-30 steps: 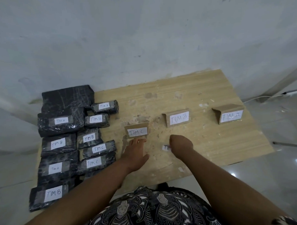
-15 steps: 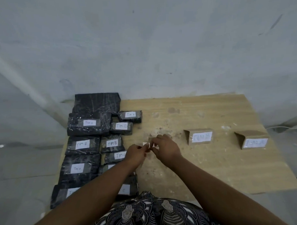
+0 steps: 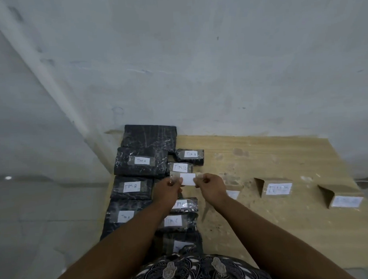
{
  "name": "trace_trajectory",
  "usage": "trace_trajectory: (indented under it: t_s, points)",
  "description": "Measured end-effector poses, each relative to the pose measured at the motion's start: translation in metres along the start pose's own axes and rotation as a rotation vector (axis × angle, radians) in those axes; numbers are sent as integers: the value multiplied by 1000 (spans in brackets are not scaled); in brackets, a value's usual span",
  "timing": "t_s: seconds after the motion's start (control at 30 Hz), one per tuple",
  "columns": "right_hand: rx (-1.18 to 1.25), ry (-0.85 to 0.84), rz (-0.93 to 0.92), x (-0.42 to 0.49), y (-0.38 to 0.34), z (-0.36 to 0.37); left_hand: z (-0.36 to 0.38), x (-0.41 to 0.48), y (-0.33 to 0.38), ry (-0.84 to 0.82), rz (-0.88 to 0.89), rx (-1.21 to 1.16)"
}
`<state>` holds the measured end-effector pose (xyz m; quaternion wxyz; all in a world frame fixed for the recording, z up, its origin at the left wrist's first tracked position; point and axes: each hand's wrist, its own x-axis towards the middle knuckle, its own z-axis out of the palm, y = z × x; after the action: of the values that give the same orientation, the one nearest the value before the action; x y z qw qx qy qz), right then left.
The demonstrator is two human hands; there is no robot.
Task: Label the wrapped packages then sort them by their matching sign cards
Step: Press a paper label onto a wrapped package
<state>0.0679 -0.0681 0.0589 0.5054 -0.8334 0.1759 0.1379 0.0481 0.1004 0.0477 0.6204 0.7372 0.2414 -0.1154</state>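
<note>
Two columns of black wrapped packages [image 3: 136, 162] occupy the left of the bench [image 3: 273, 157], running from centre frame down to the lower edge; most carry white handwritten labels. One large package [image 3: 149, 135] at the top of the stack shows no label.

Left hand [image 3: 167, 189], centre frame: fingers closed in a pinch on the left end of a label strip [image 3: 187, 179]. The strip is a small white paper slip backed by clear tape that juts past it at each side; its face reads blank from here. It is held taut in the air between both hands, above the inner column of packages, just below the package marked TIM B [image 3: 180, 167].

Right hand [image 3: 212, 188]: pinched likewise on the strip's right end.

Handling, by judgement: strip very light, limp, sticky on its tape margins; best held by the extreme ends, kept stretched so it does not curl or fold onto itself.

Three folded cardboard sign cards [image 3: 277, 188] stand in a row across the right of the bench, the nearest partly hidden behind the right hand; their lettering is blurred.
</note>
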Motion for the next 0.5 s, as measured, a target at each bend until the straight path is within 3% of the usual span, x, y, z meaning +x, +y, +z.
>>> trace_trajectory:
  t_s: [0.37,0.5]
  points:
    - [-16,50,37,1,-40,54,-83,41,0,50,37,116]
    - [82,40,90,4,-36,75,-95,50,-11,53,16,112]
